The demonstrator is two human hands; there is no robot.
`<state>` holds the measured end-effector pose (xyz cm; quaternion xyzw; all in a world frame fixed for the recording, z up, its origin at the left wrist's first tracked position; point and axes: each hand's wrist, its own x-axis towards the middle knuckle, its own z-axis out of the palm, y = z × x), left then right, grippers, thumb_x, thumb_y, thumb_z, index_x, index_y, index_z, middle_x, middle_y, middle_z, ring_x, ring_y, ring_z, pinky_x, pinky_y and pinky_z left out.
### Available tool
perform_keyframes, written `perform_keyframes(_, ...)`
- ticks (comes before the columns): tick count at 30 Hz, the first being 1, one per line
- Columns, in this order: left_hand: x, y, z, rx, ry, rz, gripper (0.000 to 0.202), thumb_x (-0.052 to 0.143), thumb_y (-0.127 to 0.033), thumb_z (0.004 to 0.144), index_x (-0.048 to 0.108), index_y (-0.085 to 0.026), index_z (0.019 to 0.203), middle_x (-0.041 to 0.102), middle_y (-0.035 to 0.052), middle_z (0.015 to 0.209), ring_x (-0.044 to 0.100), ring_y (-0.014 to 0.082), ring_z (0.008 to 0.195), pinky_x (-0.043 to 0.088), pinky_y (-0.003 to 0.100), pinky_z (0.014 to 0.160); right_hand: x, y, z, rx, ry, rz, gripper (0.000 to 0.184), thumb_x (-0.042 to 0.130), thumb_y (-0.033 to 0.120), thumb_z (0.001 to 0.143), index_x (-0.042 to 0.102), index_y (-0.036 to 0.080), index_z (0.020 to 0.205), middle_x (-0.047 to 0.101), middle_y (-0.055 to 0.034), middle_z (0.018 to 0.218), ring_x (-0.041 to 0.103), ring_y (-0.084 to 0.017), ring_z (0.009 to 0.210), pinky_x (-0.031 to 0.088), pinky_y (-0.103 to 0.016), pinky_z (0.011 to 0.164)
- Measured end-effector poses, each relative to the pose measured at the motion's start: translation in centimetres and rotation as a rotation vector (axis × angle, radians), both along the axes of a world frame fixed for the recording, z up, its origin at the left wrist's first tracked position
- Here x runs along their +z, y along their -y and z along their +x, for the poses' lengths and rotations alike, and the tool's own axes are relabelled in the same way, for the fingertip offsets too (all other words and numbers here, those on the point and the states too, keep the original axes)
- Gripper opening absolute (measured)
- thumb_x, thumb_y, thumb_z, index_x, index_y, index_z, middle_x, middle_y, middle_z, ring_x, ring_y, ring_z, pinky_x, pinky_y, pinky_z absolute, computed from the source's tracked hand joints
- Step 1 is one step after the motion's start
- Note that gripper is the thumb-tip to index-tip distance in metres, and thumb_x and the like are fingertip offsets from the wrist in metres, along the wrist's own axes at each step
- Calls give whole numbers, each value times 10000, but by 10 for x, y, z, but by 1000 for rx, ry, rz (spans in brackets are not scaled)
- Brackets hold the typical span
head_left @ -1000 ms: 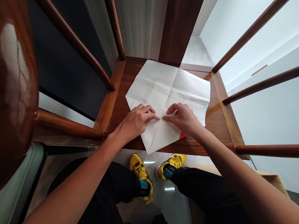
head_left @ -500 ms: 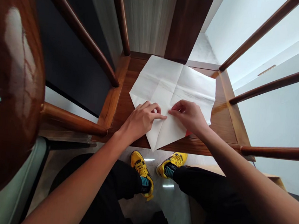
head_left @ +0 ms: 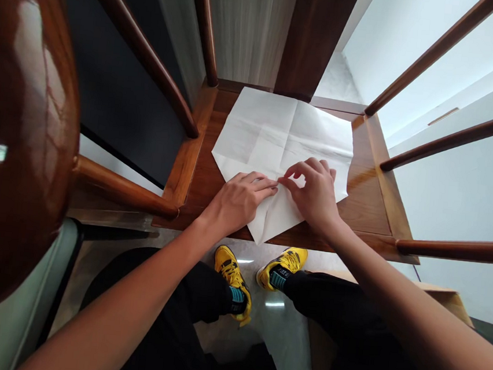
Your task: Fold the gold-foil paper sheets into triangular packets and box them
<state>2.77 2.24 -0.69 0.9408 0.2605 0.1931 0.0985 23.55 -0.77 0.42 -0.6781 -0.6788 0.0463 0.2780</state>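
Left hand [head_left: 238, 201]: open and flat on the lower left of the sheet of white paper [head_left: 251, 133]. Its fingers [head_left: 259, 181] are now extended and pressing down, where they were curled half a second earlier. No clench observed.

Sheet: lies on the varnished wooden top [head_left: 371, 203], its far edge near the back rail and its folded lower point at the front edge. Crossed creases are visible. The red edge seen earlier beside the lower right fold no longer shows.

Right hand [head_left: 313, 194]: now arched higher over the centre of the sheet, with its fingertips [head_left: 289, 174] curled down, just beside the left fingertips. It is not clenched. Whether it is grasping a paper flap cannot be determined from this view.

Below the top, the yellow sneakers [head_left: 230, 282] stand apart on the floor. A cardboard box [head_left: 445, 297] sits at far right.
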Motion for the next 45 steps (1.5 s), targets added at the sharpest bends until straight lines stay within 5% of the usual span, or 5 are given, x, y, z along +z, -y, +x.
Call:
perform_keyframes(9, 3, -7, 2, 79, -2, -10, 446, 460, -29, 1007, 689, -184, 1357, 668, 27, 1476, 589, 239, 1355, 513, 432, 1102, -4, 92, -18, 497, 56, -89, 711, 449, 92, 942, 366, 184, 1641, 443, -127, 1664, 353, -314, 1578, 347, -635, 1276)
perform_keyframes(15, 0, -9, 4, 91, 1, -1, 490, 448, 6, 981, 683, -177, 1370, 666, 32, 1479, 579, 226, 1361, 501, 416, 1127, -12, 109, -3, 654, 78, -76, 891, 481, 54, 900, 182, 293, 1705, 411, -58, 1680, 368, -294, 1569, 345, -657, 1287)
perform_keyframes(31, -5, -7, 7, 85, 34, -17, 458, 421, -49, 1002, 643, -157, 1388, 631, 51, 1516, 525, 272, 1424, 383, 502, 1257, -16, 113, -8, 615, -114, 115, 769, 512, 53, 914, 446, 404, 1596, 759, -44, 1128, 711, -276, 1179, 573, -594, 1122)
perform_keyframes(39, -9, 2, 7, 66, -14, 17, 406, 448, -292, 1079, 541, -137, 1443, 528, 124, 1600, 303, 341, 1598, 192, 625, 1323, 0, 102, -4, 591, 218, -133, 719, 496, 331, 1078, 183, 149, 1699, 269, -122, 1737, 223, -263, 1629, 272, -553, 1339)
perform_keyframes(45, -10, -1, 7, 77, -97, 19, 456, 392, -354, 1105, 488, -173, 1512, 431, 87, 1679, 206, 350, 1631, 125, 629, 1337, -9, 87, 56, 215, 333, -195, 580, 318, 405, 1127, 282, 216, 1675, 349, -35, 1700, 262, -234, 1613, 151, -561, 1358)
